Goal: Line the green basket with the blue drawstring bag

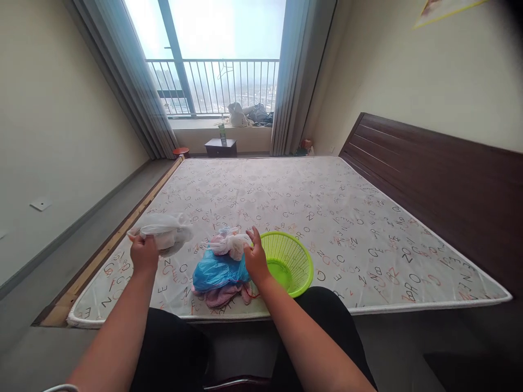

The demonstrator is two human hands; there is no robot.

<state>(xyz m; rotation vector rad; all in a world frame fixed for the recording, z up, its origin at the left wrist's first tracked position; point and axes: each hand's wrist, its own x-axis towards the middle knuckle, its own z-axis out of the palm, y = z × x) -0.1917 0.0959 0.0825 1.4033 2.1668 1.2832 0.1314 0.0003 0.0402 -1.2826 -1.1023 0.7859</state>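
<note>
My left hand (144, 255) is closed on a translucent white plastic bag (163, 231), held up over the left part of the mattress (261, 185). My right hand (256, 255) pinches the edge of a pinkish-white plastic bag (231, 243), some of its fingers raised. Beneath that bag lies a blue plastic bag (218, 271), on top of a pink cloth (223, 295) at the mattress's near edge. Just right of my right hand stands a green plastic basket (304, 267), partly hidden by the hand and forearm.
A dark wooden headboard (433, 179) rises on the right. Along the left runs a wooden bed frame edge (151, 201). At the far end are a small dark nightstand (220, 148) with a bottle (223, 134), a red stool (181, 152), and bundles (239, 115) on the windowsill.
</note>
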